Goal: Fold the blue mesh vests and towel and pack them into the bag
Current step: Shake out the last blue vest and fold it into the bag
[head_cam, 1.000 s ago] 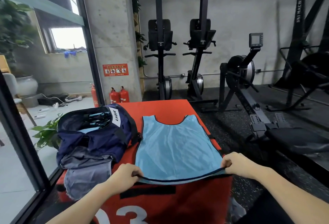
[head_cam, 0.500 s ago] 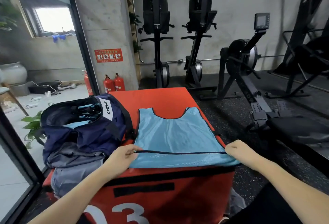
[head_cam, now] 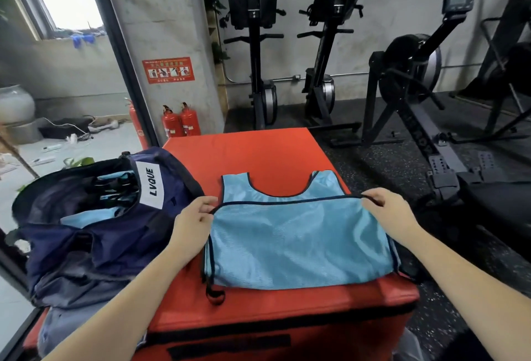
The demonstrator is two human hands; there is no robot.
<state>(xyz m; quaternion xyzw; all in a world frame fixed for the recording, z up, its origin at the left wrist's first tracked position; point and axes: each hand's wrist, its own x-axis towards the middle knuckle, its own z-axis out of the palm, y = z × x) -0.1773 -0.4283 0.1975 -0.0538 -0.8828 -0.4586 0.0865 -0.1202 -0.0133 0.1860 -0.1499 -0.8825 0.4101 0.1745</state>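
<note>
Vest of light blue mesh lies on the red worktop, folded over itself so its dark-trimmed hem runs straight across just below the scooped neck and the two shoulder straps. The cloth has a fine, slightly shiny weave, and thin navy piping edges every opening; a small loop of that piping hangs out at 7 o'clock of the fold. The left hand pinches the hem's corner at 9 o'clock, fingers curled round the trim, and the right hand pinches the opposite corner at 3 o'clock. The worktop is a padded box with a smooth, vinyl-like skin and rounded edges. At 9 o'clock of the vest a navy bag of soft, crumpled fabric gapes open, blue mesh showing inside, a white label reading LVQUE on its rim. Grey cloth lies under the bag's near end.
</note>
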